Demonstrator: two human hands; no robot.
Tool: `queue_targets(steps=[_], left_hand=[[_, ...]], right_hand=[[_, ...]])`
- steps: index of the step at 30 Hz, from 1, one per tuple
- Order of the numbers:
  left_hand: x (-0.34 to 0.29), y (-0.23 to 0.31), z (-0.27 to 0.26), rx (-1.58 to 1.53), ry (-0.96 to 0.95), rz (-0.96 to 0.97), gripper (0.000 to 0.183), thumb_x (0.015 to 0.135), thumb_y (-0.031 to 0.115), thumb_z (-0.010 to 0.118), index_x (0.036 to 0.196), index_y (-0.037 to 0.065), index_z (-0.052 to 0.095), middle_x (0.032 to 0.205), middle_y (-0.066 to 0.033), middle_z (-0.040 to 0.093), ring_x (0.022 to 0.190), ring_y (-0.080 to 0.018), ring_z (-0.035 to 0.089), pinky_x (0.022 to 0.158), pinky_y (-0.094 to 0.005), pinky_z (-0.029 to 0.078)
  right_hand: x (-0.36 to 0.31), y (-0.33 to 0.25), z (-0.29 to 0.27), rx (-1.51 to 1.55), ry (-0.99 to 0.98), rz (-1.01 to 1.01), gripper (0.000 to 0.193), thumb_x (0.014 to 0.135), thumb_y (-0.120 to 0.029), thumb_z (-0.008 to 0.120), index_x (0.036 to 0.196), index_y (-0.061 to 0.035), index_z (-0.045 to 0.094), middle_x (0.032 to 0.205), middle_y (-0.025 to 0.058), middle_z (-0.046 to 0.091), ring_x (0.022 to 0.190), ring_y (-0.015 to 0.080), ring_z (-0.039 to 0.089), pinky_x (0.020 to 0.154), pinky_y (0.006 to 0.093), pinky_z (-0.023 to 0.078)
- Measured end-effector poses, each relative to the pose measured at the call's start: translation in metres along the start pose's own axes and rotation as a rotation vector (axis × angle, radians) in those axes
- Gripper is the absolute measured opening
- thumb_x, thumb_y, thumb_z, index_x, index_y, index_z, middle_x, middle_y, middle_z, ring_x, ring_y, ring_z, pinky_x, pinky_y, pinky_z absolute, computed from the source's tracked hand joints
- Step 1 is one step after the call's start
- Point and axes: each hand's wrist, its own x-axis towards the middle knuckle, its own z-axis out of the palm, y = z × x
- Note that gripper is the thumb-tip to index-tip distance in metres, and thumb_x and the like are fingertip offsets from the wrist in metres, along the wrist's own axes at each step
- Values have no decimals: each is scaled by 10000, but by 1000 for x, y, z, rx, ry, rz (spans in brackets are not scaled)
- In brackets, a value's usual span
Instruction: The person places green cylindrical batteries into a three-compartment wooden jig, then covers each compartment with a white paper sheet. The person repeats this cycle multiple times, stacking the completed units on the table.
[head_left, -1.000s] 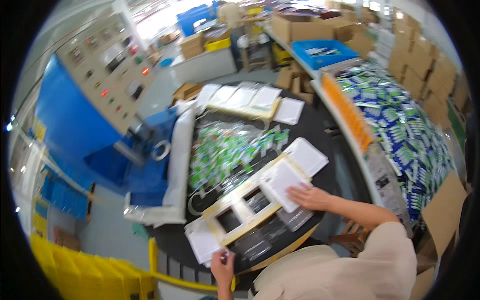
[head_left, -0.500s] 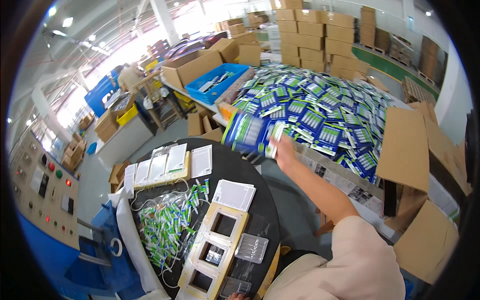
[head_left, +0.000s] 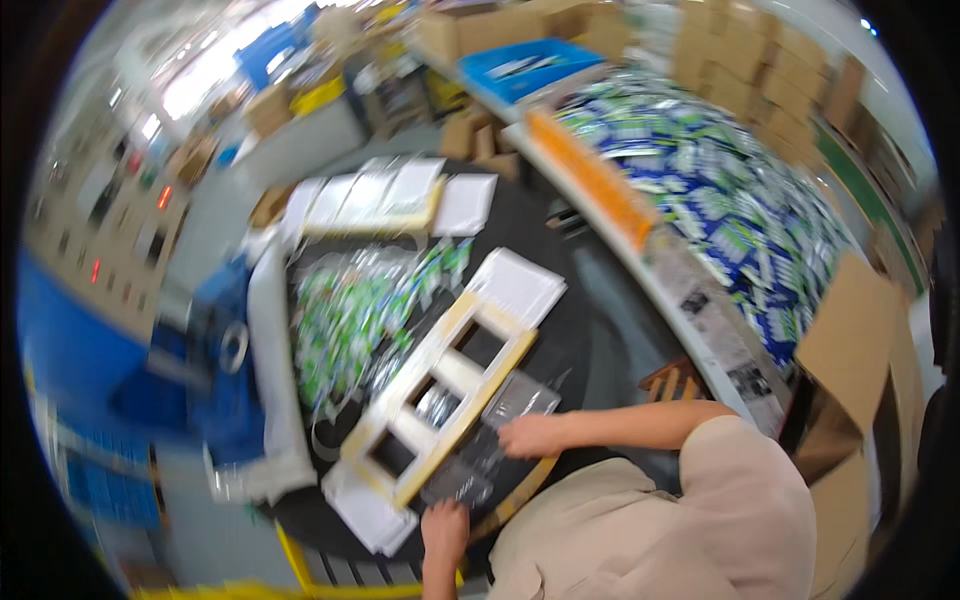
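My right hand (head_left: pixel 532 436) is over the round black table (head_left: pixel 572 350), fingers bent down beside a clear plastic blister tray (head_left: pixel 524 395). Motion blur hides whether they grip it. My left hand (head_left: pixel 445 528) is closed at the near edge of another clear blister tray (head_left: pixel 458 486). Just left of both trays lies a cream-coloured frame (head_left: pixel 462 375) with three square openings. White cards (head_left: pixel 517 287) rest by its far end, and more cards (head_left: pixel 370 508) by its near end. Beyond the frame is a heap of small green-and-white tubes (head_left: pixel 350 325).
A second frame carrying white cards (head_left: pixel 375 205) lies at the table's far side. Blue-and-green blister packs (head_left: pixel 730 190) are piled on the bench at right, near a blue bin (head_left: pixel 530 68) and an open carton (head_left: pixel 850 330). A control panel (head_left: pixel 105 210) stands at left.
The blue-and-green pack has left my right hand, which came back from the pile to the trays. My left hand shows more fully at the lower tray. The view swung, with the pile shifting right.
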Motion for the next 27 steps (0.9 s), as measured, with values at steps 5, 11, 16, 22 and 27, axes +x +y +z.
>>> queue_targets(steps=[5,11,16,22,27], left_hand=[[-19,10,5,-114,338,-125,108,829,151,676,726,121,669,800,-44,631,823,-231,637,742,-403,479],[-34,12,-35,-327,597,-264,105,775,145,763,720,118,678,764,-5,590,821,-225,617,721,-363,481],[-19,12,-18,-47,146,-119,58,821,126,693,783,93,722,1108,-30,683,1099,-217,615,893,-392,482],[-13,11,18,-70,258,-40,170,886,123,593,1020,46,664,1270,-114,661,1249,-252,601,1102,-437,429],[-26,12,-2,-70,523,-39,88,886,91,596,952,47,634,1266,-122,672,1210,-261,644,1098,-454,459]], right_hand=[[-32,-4,-35,108,196,67,483,645,-130,885,1011,-64,577,1075,116,545,1020,337,582,846,462,497],[-45,15,-39,149,90,193,283,735,-171,831,918,-66,641,932,75,609,977,296,622,782,413,519],[-33,35,-49,386,-100,301,141,800,-159,786,904,-68,754,897,87,691,913,319,675,781,414,537],[-33,1,-40,145,195,188,73,859,-104,664,916,-72,632,895,85,608,879,309,636,718,418,527],[-30,-47,-51,-182,534,72,140,806,-69,619,938,-22,622,940,95,645,818,249,664,664,331,554]])
